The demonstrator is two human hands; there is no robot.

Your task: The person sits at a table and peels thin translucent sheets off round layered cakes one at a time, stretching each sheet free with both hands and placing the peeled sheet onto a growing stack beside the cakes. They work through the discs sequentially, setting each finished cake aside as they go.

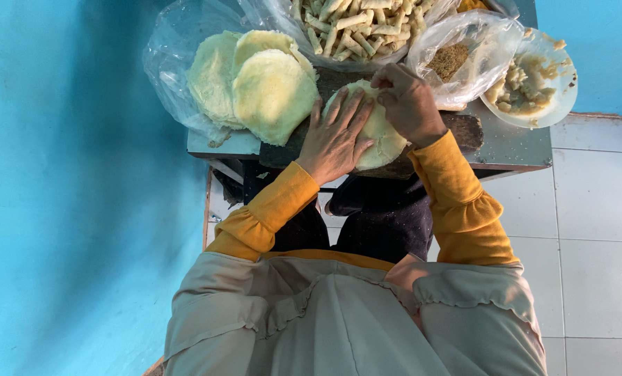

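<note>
1. Turquoise wall left and behind, white tiled floor [596,230] right; small grey table [513,146] with dark wooden board [464,129] on top.
2. Left hand [335,136] spread flat, fingers splayed, pressing down on pale round wrapper sheet [384,139] lying on board.
3. Right hand [408,103] closed, fingertips pinching far edge of same sheet, apparently folding or lifting it.
4. Stack of pale yellow round wrappers [265,90] just left of hands, resting on clear plastic bag [168,63].
5. Clear bag of finished thin rolls [356,28] at far edge; smaller clear bag with brownish crumbly filling [457,59] just beside right hand; white plate of mashed pale filling [533,83] far right, overhanging table.
6. No labels or signs readable.
7. Risk: thin sheet could tear if pinch pulls while palm pins it down; plate near table edge could tip if bumped; loose bag could slide.
</note>
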